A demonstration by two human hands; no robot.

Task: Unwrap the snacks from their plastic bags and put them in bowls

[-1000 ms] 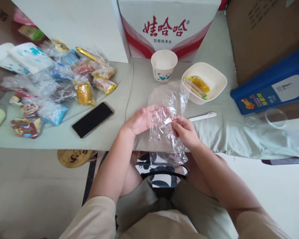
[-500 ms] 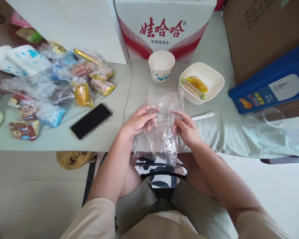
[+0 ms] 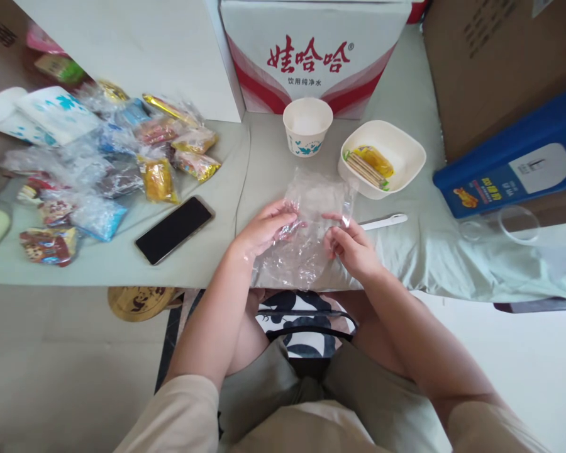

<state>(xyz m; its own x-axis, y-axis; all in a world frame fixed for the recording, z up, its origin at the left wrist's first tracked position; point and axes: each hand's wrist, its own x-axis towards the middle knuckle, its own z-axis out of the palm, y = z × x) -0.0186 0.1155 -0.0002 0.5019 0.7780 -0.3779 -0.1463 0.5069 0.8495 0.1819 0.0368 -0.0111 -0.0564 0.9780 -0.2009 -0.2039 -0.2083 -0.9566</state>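
Observation:
A thin, crinkled clear plastic bag (image 3: 306, 242) is spread between my two hands at the table's front edge. My left hand (image 3: 267, 230) grips its left side, thumb laid over the curled fingers. At the right side, my right hand (image 3: 351, 244) pinches the film, index finger stretched toward the middle. Past the bag stands a white paper cup (image 3: 307, 129) with a blue leaf print. A cream bowl (image 3: 405, 148) to its right holds a yellow wrapped packet (image 3: 375, 160) and a bundle of thin sticks (image 3: 364, 168). Beside my right hand lies a white plastic utensil (image 3: 384, 221).
Several wrapped snacks (image 3: 116, 170) are heaped on the left, near a black phone (image 3: 174, 230). A white and red carton (image 3: 311, 53) stands at the back. A blue container (image 3: 514, 151) leans on the right, with a clear plastic cup (image 3: 519, 224) lying below it.
The bag's lower end has drawn up from over the table edge, and its upper part has shifted and crumpled between my hands. Both hands have stayed nearly in place.

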